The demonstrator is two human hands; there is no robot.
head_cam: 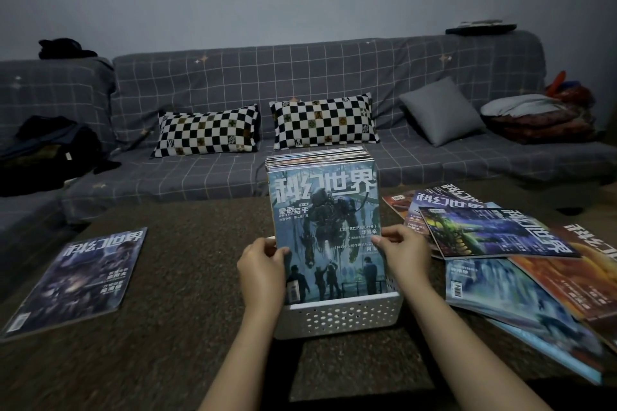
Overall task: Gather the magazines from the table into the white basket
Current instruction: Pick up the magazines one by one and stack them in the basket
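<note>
A white basket [337, 315] with little holes sits on the brown desk [187, 294], right in front of the person. A row of magazines [317, 157] stands upright inside it, packed close together. The front magazine [325, 227] shows a big robot on a blue cover.

The left hand [262, 269] holds the left edge of this front magazine, with the thumb curled onto the cover. The right hand [405, 252] holds the right edge the same way, fingers bent around it. Both hands grip the magazine low down, just above the basket's rim.

One dark blue magazine [78, 280] lies flat on the desk, well off to the left. A messy pile of magazines [507, 257] lies on the right side of the desk, just beside the basket. They overlap each other, and an orange one [574, 280] sits near the right edge.

Behind the desk is a grey sofa [300, 77] with white lines. Two black-and-white checked pillows [207, 133] and a grey cushion [440, 112] rest on it.
</note>
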